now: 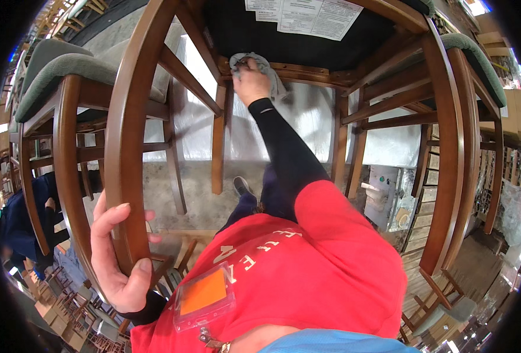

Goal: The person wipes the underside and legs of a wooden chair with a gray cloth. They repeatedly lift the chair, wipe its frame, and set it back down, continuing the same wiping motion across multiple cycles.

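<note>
A bunched grey cloth (272, 76) is being held in the curled fingers of the right hand (252, 85) and is being rested against a wooden rail (310, 75), toward its left end; the rail's long axis is running crosswise, so most of its length is lying to the right of those fingers. By the left hand (112, 265), well apart from the rail, a thick brown chair leg (132, 135) is being gripped, the thumb lying near its lower end. The leg is running lengthwise, away from the body, beside the dark underside (307, 50) of the chair, where white labels (319, 17) are being displayed. On the chest, an orange card (204, 292) is being carried in a clear badge holder (184, 321). Farther out, grey-seated chairs (66, 65) are standing, and cardboard boxes (516, 115) are being seen at the right, their contents hidden.
</note>
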Motion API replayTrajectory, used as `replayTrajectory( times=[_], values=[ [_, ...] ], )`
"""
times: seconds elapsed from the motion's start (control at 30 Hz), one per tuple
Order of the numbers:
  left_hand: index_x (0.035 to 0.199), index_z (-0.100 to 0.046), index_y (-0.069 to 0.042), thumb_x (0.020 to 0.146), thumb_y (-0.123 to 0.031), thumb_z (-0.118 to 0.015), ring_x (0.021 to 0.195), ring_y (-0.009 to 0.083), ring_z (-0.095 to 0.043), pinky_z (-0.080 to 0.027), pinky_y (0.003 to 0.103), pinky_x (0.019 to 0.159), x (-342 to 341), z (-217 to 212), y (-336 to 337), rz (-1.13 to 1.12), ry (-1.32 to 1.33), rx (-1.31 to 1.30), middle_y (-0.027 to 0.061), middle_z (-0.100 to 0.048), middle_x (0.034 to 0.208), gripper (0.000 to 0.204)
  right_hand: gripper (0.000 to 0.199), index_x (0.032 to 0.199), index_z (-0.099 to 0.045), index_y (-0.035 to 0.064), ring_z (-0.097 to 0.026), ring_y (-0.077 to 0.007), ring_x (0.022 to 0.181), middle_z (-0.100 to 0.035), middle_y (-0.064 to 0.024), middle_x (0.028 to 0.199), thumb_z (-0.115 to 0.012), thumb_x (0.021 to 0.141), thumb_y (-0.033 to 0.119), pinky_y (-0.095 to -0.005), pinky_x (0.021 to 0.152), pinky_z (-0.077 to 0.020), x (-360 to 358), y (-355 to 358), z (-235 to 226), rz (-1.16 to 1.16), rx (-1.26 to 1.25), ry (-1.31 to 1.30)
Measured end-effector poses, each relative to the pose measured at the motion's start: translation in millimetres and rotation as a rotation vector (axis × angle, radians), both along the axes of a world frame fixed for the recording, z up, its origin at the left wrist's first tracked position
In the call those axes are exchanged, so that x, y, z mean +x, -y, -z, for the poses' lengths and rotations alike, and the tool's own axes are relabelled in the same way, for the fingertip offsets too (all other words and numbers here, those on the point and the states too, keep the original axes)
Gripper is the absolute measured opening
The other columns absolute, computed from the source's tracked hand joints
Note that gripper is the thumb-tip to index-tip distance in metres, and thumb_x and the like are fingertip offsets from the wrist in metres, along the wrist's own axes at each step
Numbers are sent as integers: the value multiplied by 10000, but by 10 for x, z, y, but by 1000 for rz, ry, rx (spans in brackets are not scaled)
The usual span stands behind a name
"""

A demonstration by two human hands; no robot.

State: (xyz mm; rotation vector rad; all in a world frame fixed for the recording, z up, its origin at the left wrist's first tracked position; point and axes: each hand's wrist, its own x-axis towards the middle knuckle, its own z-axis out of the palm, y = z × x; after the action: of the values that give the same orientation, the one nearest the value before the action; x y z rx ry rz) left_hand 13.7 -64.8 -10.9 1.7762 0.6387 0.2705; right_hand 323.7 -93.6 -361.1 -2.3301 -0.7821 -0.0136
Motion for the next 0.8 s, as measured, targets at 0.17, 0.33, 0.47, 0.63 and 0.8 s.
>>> replayTrajectory(
  times=[0.17,0.33,0.47,0.63,0.8],
  values=[
    [1324,-502,-8,642,-23,-502,1143,275,-607,-547,324,856,30,-28,27,-5,12,4,234,-257,1559,682,319,994,-737,45,-656,-352,1003,-644,-141,1182,-695,838,321,-442,868,-530,-140,-240,-56,239,356,-112],
    [1291,-535,3,623,-3,-490,1138,271,-615,-545,310,858,53,-16,49,-21,52,-10,237,-280,1548,669,326,976,-736,37,-655,-351,1064,-656,-165,1217,-676,875,341,-422,889,-533,-66,-313,-134,97,420,-25],
    [1287,-541,6,622,23,-476,1138,243,-612,-539,288,855,51,-21,66,-44,49,-28,234,-292,1541,669,318,995,-718,53,-678,-364,997,-633,-150,1279,-634,913,349,-438,857,-549,-140,44,-26,7,35,-23],
    [1265,-568,0,619,51,-462,1135,218,-606,-529,257,848,121,-47,87,-48,74,-69,227,-315,1526,656,316,1055,-706,47,-668,-393,952,-650,-165,1173,-646,881,305,-465,834,-536,109,-333,-281,9,325,111],
    [1253,-581,0,617,52,-468,1121,213,-616,-532,266,850,128,-37,67,-61,76,-35,225,-327,1518,649,242,1025,-715,200,-681,-306,846,-578,-83,1116,-742,816,320,-449,693,-562,-33,113,56,-79,12,180]
  ],
)
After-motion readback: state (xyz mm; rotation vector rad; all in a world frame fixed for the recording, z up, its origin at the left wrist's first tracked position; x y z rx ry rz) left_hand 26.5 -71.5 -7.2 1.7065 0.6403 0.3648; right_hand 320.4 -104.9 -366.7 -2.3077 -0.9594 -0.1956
